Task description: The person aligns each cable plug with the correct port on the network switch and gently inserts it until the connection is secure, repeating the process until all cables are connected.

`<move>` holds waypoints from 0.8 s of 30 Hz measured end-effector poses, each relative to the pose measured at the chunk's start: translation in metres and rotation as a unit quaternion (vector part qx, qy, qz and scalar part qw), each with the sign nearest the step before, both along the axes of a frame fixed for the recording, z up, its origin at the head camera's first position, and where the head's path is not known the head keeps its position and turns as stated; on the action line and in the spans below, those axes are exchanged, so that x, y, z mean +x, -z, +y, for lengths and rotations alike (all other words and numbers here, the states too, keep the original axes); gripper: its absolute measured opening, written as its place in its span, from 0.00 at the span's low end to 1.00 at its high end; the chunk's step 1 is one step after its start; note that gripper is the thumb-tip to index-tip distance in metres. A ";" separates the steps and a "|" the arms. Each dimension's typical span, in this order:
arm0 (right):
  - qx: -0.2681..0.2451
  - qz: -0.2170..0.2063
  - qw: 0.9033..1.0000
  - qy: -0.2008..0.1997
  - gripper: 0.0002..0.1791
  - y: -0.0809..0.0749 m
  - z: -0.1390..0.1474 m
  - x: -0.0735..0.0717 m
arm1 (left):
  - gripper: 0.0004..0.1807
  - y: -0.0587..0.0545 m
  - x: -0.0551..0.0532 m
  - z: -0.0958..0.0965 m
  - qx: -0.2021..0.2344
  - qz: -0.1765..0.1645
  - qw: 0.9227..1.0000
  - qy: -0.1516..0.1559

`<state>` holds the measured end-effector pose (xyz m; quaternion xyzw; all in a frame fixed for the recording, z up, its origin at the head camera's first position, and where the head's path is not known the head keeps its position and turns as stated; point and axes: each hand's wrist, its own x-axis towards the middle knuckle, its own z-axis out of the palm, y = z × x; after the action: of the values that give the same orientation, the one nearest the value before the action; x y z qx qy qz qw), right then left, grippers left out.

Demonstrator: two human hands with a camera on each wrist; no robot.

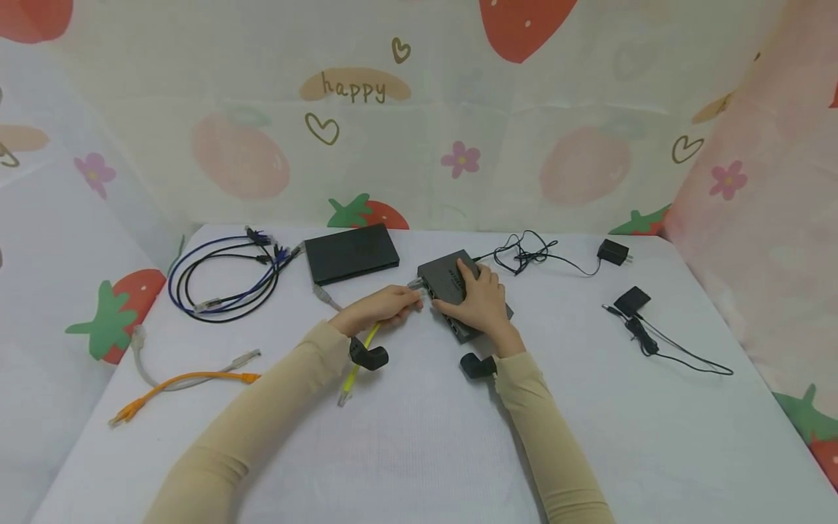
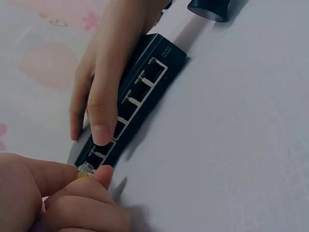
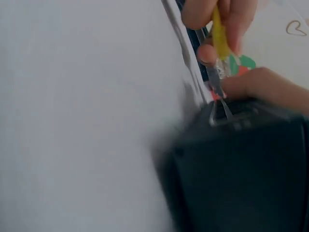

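My left hand (image 1: pixel 378 306) pinches a yellow Ethernet cable (image 1: pixel 353 372) near its clear plug (image 2: pixel 85 168). That plug is at the end port of a black network switch (image 1: pixel 441 273); whether it is inside cannot be told. My right hand (image 1: pixel 481 300) grips the switch, its thumb across the row of ports and its fingers over the top. A grey cable (image 3: pixel 214 79) meets the switch's port side beside the yellow plug, in the right wrist view. The yellow cable's other plug hangs below my left wrist.
A flat black box (image 1: pixel 353 255) with grey cables stands back left. Coiled blue and black cables (image 1: pixel 225 314) lie farther left, grey and orange cables (image 1: pixel 177 380) in front. A power adapter (image 1: pixel 613 252) links by cord to the switch; another adapter (image 1: pixel 632 300) lies right.
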<state>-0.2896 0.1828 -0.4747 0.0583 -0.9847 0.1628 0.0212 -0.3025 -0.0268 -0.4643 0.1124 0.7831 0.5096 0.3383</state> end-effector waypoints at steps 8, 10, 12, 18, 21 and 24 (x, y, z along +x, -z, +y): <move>0.002 -0.009 1.000 -0.016 0.55 0.000 0.003 0.000 | 0.20 0.007 -0.004 0.005 0.001 -0.020 1.000 -0.002; 0.000 -0.008 1.000 -0.016 0.55 -0.001 0.003 0.000 | 0.20 0.007 -0.005 0.006 0.001 -0.021 1.000 -0.004; 0.000 -0.008 1.000 -0.017 0.55 0.000 0.003 0.000 | 0.20 0.005 -0.006 0.007 -0.002 -0.021 1.000 -0.005; -0.004 -0.005 1.000 -0.016 0.54 -0.002 0.003 0.002 | 0.19 -0.002 -0.007 0.012 -0.015 -0.040 0.999 -0.002; -0.009 -0.005 1.000 -0.015 0.54 -0.002 0.003 0.001 | 0.19 -0.005 -0.006 0.014 -0.018 -0.052 0.999 -0.005; -0.017 -0.005 1.000 -0.013 0.54 -0.002 0.003 0.000 | 0.19 -0.006 -0.005 0.013 -0.015 -0.062 0.998 -0.008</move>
<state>-0.2893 0.1856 -0.4730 0.0701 -0.9811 0.1796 0.0153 -0.3075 -0.0136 -0.4587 0.0688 0.7693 0.5062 0.3836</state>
